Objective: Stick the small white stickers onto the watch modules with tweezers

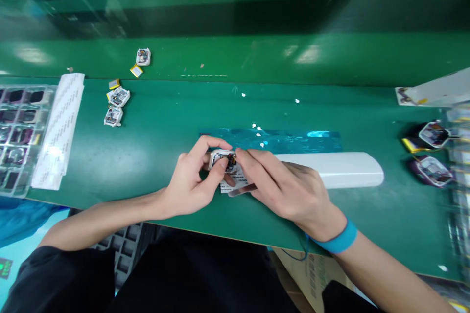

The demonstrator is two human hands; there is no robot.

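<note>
Between the thumb and fingers of my left hand [196, 176] is a small white watch-like case [223, 159], its inner electronics facing up. The fingertips of my right hand [281, 181] are pinched together at the case's right edge; a thin metal tool [242, 190] shows beneath them, partly hidden. Under both hands lies a printed label sheet [238, 178]. A long white rounded bar [348, 170] extends right from behind my right hand, and a blue film strip [301, 142] lies just beyond it.
Several white cases [119, 96] with yellow batteries [136, 70] lie at the left back. Clear trays [22, 139] and white label strips [58, 132] stand far left. Two dark cases [433, 171] sit at the right, beside stacked trays [463, 181]. Small white bits dot the green table [176, 107].
</note>
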